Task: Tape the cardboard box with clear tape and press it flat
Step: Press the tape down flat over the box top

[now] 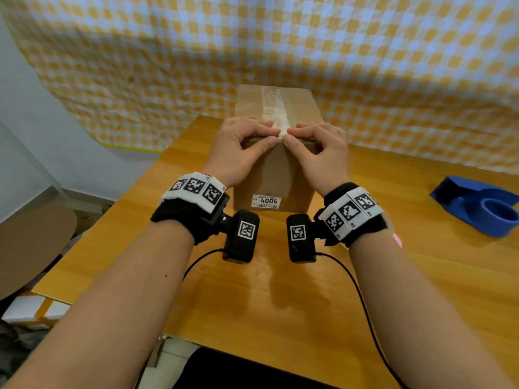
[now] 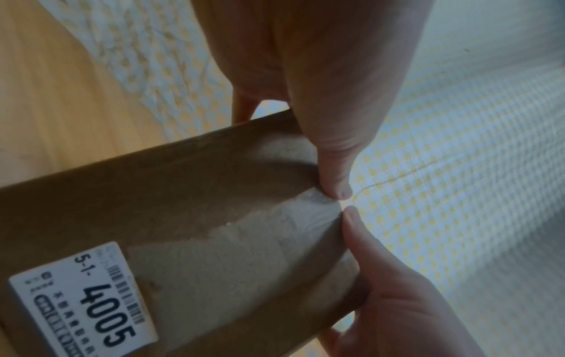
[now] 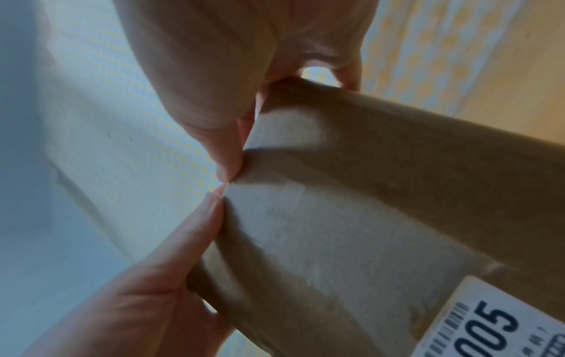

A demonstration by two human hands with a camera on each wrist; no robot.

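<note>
A brown cardboard box with a white "4005" label stands on the wooden table. A wrinkled strip of clear tape runs along its top seam and folds over the near edge onto the front face. My left hand and right hand meet at that near top edge. Their fingers lie on the box top, and both thumbs press the tape end on the front face. In the left wrist view the two thumb tips almost touch at the tape; the right wrist view shows them on the tape too.
A blue tape dispenser sits on the table to the right, apart from the box. A yellow-checked cloth hangs behind the table. Wrist-camera cables trail toward me. A round cardboard piece stands off the table's left side.
</note>
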